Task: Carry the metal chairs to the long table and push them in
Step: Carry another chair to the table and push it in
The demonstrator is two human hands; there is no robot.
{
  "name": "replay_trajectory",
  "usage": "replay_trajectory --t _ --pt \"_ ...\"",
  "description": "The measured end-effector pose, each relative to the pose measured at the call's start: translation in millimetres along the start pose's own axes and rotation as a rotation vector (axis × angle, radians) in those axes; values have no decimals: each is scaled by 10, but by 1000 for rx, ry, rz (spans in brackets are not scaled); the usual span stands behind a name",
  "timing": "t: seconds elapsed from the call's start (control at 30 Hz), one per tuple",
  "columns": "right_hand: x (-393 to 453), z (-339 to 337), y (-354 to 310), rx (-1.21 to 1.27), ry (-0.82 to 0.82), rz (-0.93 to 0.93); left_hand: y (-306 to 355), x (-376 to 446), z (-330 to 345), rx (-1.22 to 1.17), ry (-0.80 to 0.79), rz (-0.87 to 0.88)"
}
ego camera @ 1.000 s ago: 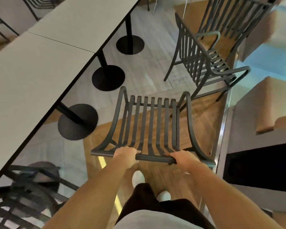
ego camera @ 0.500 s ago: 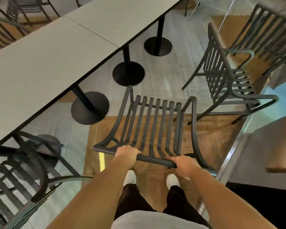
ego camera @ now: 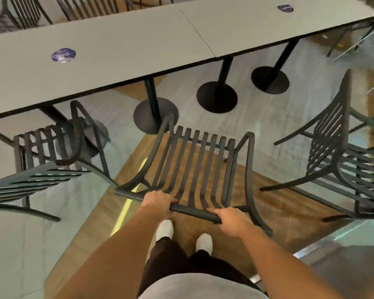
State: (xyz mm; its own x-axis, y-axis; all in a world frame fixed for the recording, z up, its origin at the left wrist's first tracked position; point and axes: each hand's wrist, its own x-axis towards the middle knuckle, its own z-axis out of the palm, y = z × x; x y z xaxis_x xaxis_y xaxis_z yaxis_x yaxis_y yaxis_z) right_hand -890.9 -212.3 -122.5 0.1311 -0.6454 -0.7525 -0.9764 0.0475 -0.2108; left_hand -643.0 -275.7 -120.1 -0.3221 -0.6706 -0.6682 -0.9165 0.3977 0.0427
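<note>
Both your arms are stretched out forward and down, bare forearms angling in toward each other. Your left hand (ego camera: pixel 158 200) and right hand (ego camera: pixel 232 220) are each curled knuckles-up over the chair's top rail (ego camera: pixel 193 210), set apart.

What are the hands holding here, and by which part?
Both the left hand and right hand grip a metal chair by the top rail of its backrest.
</note>
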Motion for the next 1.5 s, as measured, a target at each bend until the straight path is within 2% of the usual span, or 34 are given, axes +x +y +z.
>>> replay_trajectory --t 0.3,0.7,1.07,1.5 --pt "79 -176 -53 -159 -67 -112 106 -355 280 -104 -10 -193" --pt "303 -529 -56 -267 -114 -227 172 -331 208 -179 -27 -313" --pt "792 -1079 -13 -331 -72 -261 13 120 -98 -293 3 -318" --pt "1856 -2181 -139 -415 -4 -251 -618 1138 -758 -452 -12 -250"
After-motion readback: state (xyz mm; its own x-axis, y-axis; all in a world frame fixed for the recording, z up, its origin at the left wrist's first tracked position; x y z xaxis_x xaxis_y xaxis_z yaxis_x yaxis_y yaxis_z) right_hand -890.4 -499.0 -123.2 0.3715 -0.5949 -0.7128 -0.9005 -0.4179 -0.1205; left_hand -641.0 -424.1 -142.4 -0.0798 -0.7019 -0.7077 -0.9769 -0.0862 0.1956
